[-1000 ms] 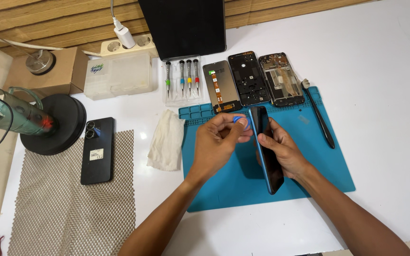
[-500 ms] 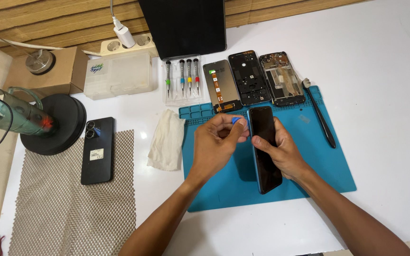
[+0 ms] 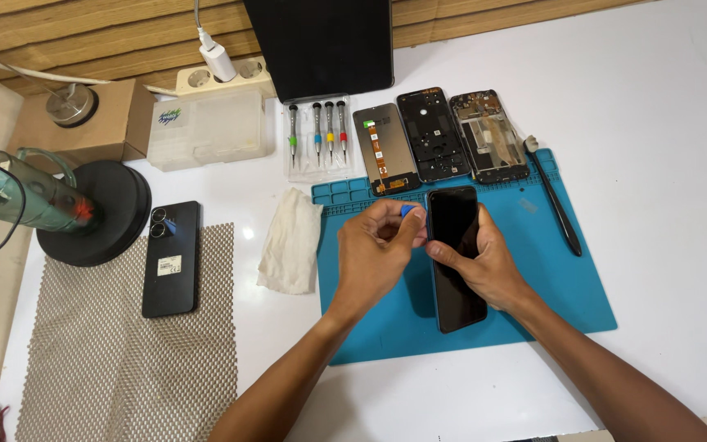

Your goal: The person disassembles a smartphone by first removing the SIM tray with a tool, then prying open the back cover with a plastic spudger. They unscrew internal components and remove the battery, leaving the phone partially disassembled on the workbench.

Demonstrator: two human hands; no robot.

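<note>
Phone screen — a long black glass panel — lies on the blue mat, a little toward the mat's near edge and close to its middle. The right hand rests on it, fingers curled over its right side and the thumb pressed on the glass, so the hand is partly closed and holding the panel down. The left hand is pinched nearly shut on a small blue pick, and the pick sits right at the panel's far left corner.

I think the glass could crack if the pick is pushed in too hard or twisted at that corner. The panel could also slide on the mat if the right hand lets go, and the pick could slip out and scratch the dark face.

Further off, along the mat's far edge, lie a small screen part with an orange ribbon, a black frame and an open phone body. A black brush tool lies near the mat's far right corner. Beside the mat's left edge sits a white cloth — past it, a black phone face down on the desk. Four little screwdrivers lie near the desk's far edge.
</note>
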